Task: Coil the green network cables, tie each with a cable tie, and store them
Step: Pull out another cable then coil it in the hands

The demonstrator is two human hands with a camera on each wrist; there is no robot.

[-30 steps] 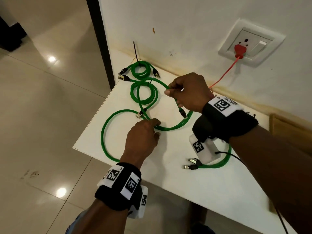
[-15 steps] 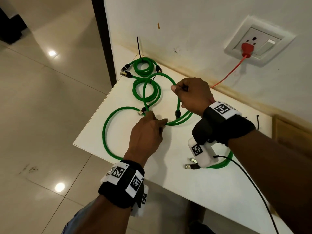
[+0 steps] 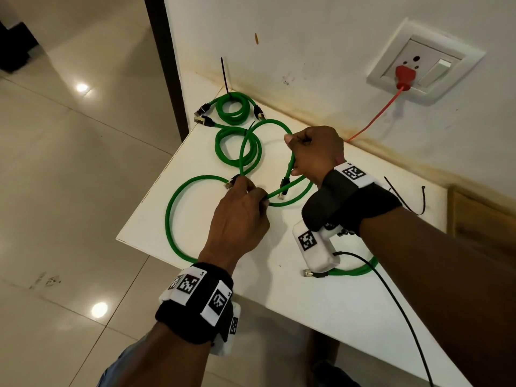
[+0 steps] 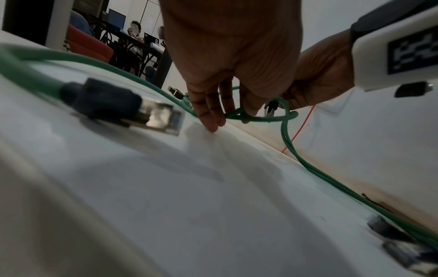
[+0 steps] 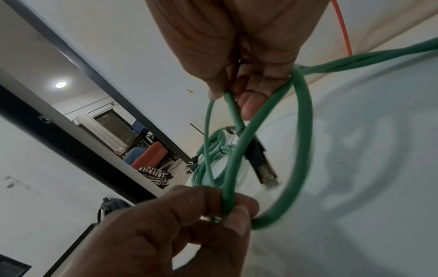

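A loose green network cable [image 3: 173, 219] sprawls in loops over the white table [image 3: 321, 311]. My left hand [image 3: 252, 195] pinches it where two strands cross [image 5: 227, 206], beside a connector [image 3: 230, 183]. My right hand [image 3: 293, 152] grips the top of a raised loop [image 5: 228, 101], and its black connector end [image 3: 283, 188] hangs below. Two coiled green cables lie at the far corner: one [image 3: 233, 107] with a black tie standing up, the other [image 3: 223, 146] just in front of it. A third cable [image 3: 354, 270] lies under my right wrist.
Loose black cable ties [image 3: 418, 202] lie by the wall at the right. A red plug [image 3: 403, 76] sits in the wall socket, with its orange cord [image 3: 374, 118] running down behind my right hand. The table's left edge [image 3: 150, 191] drops to tiled floor. A wooden panel [image 3: 480, 219] adjoins the table's right.
My left hand has slid along the cable toward my right hand, and the loop between them has drawn tighter. The hanging connector has swung closer to my left hand.
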